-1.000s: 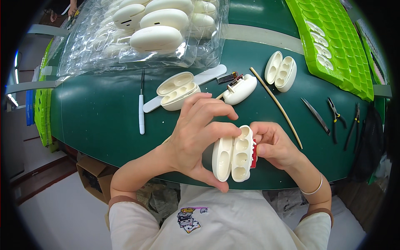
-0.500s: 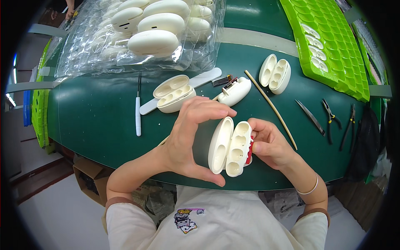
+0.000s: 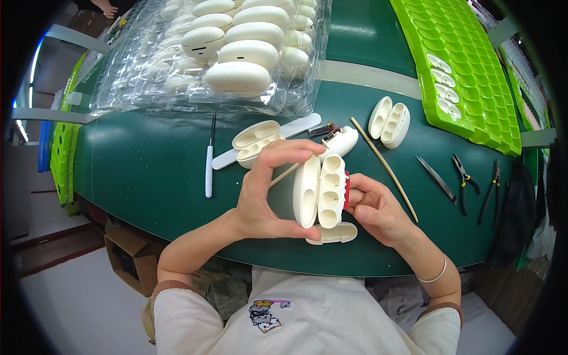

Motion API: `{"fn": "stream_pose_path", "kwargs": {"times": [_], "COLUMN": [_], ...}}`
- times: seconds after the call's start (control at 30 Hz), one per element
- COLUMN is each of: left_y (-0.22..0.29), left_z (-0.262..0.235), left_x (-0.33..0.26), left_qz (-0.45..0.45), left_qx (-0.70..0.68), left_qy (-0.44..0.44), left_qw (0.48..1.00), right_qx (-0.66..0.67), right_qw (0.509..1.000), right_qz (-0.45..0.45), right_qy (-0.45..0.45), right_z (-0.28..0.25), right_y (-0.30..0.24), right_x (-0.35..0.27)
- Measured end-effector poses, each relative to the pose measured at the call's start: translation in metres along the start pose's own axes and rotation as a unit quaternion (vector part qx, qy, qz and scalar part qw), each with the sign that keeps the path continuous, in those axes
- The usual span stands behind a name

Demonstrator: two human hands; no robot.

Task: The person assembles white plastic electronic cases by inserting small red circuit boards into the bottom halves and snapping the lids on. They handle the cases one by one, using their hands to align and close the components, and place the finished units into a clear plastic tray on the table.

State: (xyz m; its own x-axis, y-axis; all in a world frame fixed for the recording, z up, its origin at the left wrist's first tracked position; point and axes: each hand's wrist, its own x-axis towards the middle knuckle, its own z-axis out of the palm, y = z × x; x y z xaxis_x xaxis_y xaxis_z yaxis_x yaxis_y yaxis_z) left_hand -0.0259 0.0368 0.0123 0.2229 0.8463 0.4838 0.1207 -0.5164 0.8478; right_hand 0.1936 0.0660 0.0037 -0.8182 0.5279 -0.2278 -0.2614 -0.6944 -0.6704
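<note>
An opened white earbud charging case [image 3: 330, 192] stands above the table's near edge, its lid beside its row of round wells. My left hand [image 3: 257, 195] is closed on the lid, fingers at its far end and thumb at its near end. Along the right side of the case runs a red part [image 3: 347, 188]. My right hand [image 3: 381, 210] has its curled fingers against that part, with the thumb a little lower. Under the case's near end lies a loose white curved shell piece [image 3: 340, 234]. The inner side of the red part is hidden.
Beyond my hands are two open cases [image 3: 254, 139] [image 3: 390, 122], a shell with electronics [image 3: 339, 142], a wooden stick [image 3: 384, 168] and a white-handled pick [image 3: 209, 171]. Tweezers [image 3: 436, 180] and pliers [image 3: 464, 183] lie right. Bagged cases [image 3: 245, 56] and a green tray [image 3: 461, 71] stand behind.
The case has turned more upright, and its wells face me more. The loose shell piece now shows below it. My right thumb has moved off the red part; the whole view has shifted slightly.
</note>
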Motion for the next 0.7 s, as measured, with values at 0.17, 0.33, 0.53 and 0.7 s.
{"fn": "stream_pose_path", "kwargs": {"times": [0.17,0.33,0.53,0.7], "left_y": [-0.0014,-0.0006,0.0004,-0.0030], "left_z": [-0.0005,0.0056,0.0049,0.0082], "left_x": [0.0028,0.0038,0.0048,0.0024], "left_qz": [0.035,0.070,0.063,0.055], "left_qx": [0.025,0.037,0.039,0.025], "left_qy": [0.002,0.007,-0.004,0.004], "left_qw": [0.999,0.997,0.997,0.998], "right_qx": [-0.004,0.012,0.012,0.017], "right_qw": [1.000,1.000,0.999,0.999], "right_qz": [-0.009,-0.002,0.002,-0.003], "right_qy": [0.003,0.025,0.035,0.039], "right_z": [-0.0012,-0.0017,-0.0031,-0.0029], "right_y": [0.0021,0.0029,0.0044,0.0040], "right_x": [-0.0016,-0.0038,-0.0038,-0.0030]}}
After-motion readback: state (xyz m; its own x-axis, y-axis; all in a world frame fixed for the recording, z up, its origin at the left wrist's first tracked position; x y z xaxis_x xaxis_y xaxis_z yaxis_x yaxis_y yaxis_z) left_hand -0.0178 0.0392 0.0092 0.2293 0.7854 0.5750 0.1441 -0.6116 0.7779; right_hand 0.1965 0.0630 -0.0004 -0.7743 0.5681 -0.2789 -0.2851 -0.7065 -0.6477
